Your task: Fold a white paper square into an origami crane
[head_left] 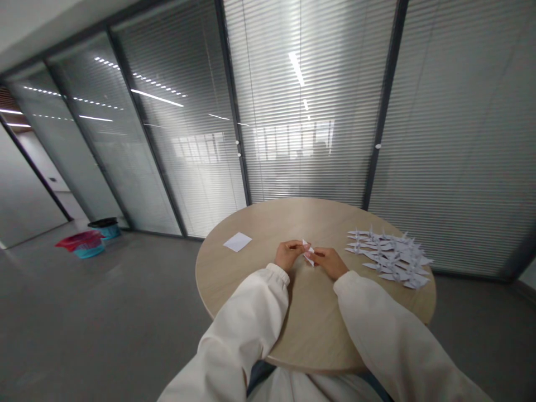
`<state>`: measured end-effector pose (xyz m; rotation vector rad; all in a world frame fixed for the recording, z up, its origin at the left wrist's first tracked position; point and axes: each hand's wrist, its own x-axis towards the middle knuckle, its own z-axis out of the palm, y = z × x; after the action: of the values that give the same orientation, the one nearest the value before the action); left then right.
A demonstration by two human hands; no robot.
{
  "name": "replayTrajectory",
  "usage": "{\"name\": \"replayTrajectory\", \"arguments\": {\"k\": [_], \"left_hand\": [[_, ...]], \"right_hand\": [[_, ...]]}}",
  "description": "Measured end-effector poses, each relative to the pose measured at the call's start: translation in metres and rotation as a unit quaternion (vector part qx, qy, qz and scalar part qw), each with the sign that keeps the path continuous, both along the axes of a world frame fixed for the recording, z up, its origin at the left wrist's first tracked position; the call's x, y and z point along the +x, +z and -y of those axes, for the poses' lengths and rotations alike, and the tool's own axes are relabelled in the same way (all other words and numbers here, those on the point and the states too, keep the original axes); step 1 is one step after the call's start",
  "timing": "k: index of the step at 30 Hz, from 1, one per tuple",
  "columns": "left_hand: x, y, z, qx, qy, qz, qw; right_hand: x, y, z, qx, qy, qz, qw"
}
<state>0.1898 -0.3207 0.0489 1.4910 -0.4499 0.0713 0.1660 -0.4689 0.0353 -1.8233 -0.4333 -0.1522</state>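
Between my two hands is a small piece of folded white paper (pixel 310 258), above the middle of the round table (pixel 310 324). My left hand (pixel 288 254) pinches it from the left, with the fingertips closed on its upper part. From the right, my right hand (pixel 330 262) grips the same paper with thumb and fingers. The fingers hide most of its folds. A flat sheet of white paper (pixel 238 242) lies to the left of my left hand. To the right of my right hand rests a cluster of several folded white paper cranes (pixel 396 257).
Glass partitions with blinds (pixel 310 100) stand just behind the table. On the floor at the left are a bin with a red liner (pixel 81 241) and a blue bin with a black liner (pixel 106 228). A doorway opens at the far left.
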Motion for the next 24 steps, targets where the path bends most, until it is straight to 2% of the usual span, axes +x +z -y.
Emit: {"name": "replayTrajectory", "arguments": {"k": [3,7,13,19,24], "left_hand": [[-0.001,0.001,0.001,-0.009,0.002,-0.012,1.0],[-0.002,0.002,0.002,-0.02,0.035,-0.032,0.999],[-0.008,0.008,0.001,-0.052,0.044,-0.052,0.996],[-0.012,0.009,0.002,-0.063,0.037,-0.073,0.995],[-0.008,0.006,0.001,-0.076,0.03,-0.091,0.992]], "right_hand": [[-0.002,0.002,-0.002,0.03,0.015,-0.031,0.999],[-0.005,0.006,-0.003,0.038,0.014,-0.057,0.998],[-0.001,0.003,-0.001,0.105,0.032,-0.1,0.989],[0.001,0.001,0.002,0.107,0.052,-0.099,0.988],[0.003,0.0,0.002,0.12,0.031,-0.099,0.987]]}}
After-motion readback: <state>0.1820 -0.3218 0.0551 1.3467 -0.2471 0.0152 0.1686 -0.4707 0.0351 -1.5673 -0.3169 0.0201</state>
